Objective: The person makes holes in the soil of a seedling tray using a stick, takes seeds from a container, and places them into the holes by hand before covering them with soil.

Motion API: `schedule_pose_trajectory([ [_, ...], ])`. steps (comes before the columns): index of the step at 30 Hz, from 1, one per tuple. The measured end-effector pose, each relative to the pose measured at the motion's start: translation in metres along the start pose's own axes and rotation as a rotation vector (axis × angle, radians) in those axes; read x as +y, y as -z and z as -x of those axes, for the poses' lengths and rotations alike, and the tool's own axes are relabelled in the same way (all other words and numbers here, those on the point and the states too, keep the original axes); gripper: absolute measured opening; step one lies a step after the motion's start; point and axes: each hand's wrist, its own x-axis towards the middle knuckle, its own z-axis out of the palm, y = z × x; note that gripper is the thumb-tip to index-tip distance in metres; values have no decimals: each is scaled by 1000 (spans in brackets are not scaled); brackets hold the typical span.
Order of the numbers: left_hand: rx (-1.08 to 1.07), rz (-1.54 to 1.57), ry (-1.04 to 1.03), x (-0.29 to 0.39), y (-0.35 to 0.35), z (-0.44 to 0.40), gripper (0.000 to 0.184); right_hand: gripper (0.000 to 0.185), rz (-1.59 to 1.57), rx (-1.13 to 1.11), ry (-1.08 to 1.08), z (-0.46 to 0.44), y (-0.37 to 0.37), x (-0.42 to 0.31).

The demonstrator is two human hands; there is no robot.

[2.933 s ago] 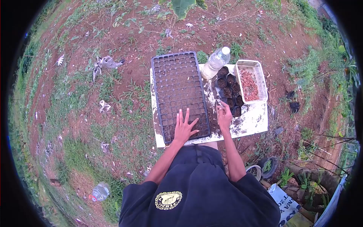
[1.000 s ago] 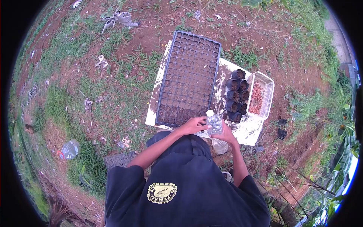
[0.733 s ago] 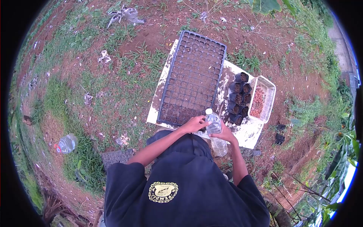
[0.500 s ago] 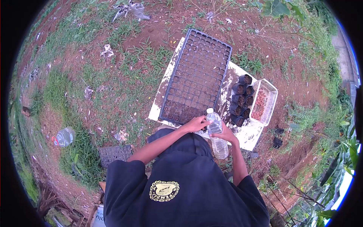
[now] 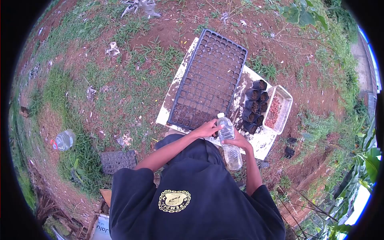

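The bottle [image 5: 232,155], its white cap [image 5: 221,115] on, is held aslant between both hands at the bench's near edge, cap end toward the tray. The right hand [image 5: 239,141] has its grip closed around the middle of the bottle; the left hand [image 5: 207,129] has curled fingers against its upper part, though how firm that grip is I cannot tell. The long black tray [image 5: 212,76] of soil-filled cells lies on the bench [image 5: 260,146], just beyond the left hand. To its right stand soil-filled black pots [image 5: 253,106], clustered beside a pale basket [image 5: 285,106] with reddish pieces [image 5: 274,112] in it.
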Motion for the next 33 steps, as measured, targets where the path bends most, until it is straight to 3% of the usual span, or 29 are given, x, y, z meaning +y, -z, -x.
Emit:
schedule_pose_trajectory([
  [33,75,66,-53,9,0,4,74,105,60,-70,27,4,15,-29],
])
